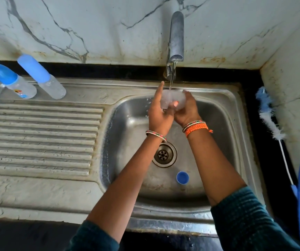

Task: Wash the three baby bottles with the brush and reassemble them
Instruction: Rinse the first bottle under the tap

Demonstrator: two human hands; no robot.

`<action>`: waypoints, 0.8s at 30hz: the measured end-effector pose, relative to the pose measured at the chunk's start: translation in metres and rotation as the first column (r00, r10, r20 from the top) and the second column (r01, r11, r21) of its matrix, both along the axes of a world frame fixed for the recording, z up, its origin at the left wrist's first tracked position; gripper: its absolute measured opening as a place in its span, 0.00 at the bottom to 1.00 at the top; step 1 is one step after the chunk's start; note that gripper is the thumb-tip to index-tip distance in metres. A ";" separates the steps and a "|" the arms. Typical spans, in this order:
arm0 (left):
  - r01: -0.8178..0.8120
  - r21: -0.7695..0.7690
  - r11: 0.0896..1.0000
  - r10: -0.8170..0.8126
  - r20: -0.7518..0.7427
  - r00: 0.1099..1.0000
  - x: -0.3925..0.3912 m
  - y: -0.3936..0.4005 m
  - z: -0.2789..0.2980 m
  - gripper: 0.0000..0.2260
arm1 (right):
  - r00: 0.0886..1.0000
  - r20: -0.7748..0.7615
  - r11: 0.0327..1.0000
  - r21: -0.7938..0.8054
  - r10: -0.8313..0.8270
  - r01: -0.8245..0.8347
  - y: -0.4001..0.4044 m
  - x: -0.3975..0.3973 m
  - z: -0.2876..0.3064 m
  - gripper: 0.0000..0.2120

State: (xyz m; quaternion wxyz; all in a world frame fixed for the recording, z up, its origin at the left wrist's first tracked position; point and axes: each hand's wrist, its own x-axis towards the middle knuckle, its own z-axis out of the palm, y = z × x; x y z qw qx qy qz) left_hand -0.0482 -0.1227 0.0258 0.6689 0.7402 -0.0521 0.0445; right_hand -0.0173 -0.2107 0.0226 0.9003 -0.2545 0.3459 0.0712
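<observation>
Clear bottle (172, 98) under running tap (176, 37), gripped between left hand (159, 115) and right hand (186, 110).

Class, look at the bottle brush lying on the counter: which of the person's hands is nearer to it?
Right. The right hand grips a clear piece under the tap, on the side toward the bottle brush; the left hand is beside it, farther left.

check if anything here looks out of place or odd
One thing: a loose blue cap lies in the sink basin near the drain, apart from its bottle. The brush lies unused on the counter to the right. Nothing looks spilled or broken.
</observation>
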 end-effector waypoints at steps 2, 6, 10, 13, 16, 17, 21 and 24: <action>0.022 0.051 0.998 -0.025 0.056 0.998 0.002 0.000 -0.007 0.29 | 1.000 -0.027 1.000 0.006 0.007 -0.007 0.005 -0.004 -0.006 0.17; 0.001 0.146 0.989 -0.027 0.175 0.984 0.006 0.011 -0.003 0.20 | 0.997 -0.036 0.996 -0.061 0.063 -0.065 0.016 -0.002 -0.009 0.18; -0.074 0.482 0.873 -0.067 0.269 0.961 0.019 0.011 0.004 0.21 | 0.992 -0.103 0.942 -0.317 0.078 -0.107 0.022 0.002 -0.005 0.14; -0.145 0.512 0.847 0.080 0.147 0.986 0.019 0.011 0.010 0.19 | 0.998 -0.056 0.843 -0.538 -0.007 -0.025 0.023 0.002 -0.005 0.13; -0.151 0.400 0.904 0.196 -0.073 0.978 0.019 0.013 0.015 0.10 | 0.987 0.159 0.737 -0.666 -0.008 0.113 0.017 0.003 -0.005 0.13; -0.149 0.327 0.933 0.225 -0.208 0.952 0.021 0.015 0.017 0.12 | 0.974 0.226 0.673 -0.725 0.030 0.148 0.015 0.001 -0.004 0.13; -0.040 -0.214 0.976 -0.152 -0.803 0.577 0.018 0.037 0.019 0.22 | 0.849 0.406 0.429 -0.870 0.340 0.244 0.021 -0.004 0.010 0.04; -0.210 -0.385 0.899 -0.209 -0.798 0.566 0.008 0.039 0.014 0.22 | 0.800 0.433 0.432 -0.868 0.415 0.245 0.033 -0.001 0.016 0.06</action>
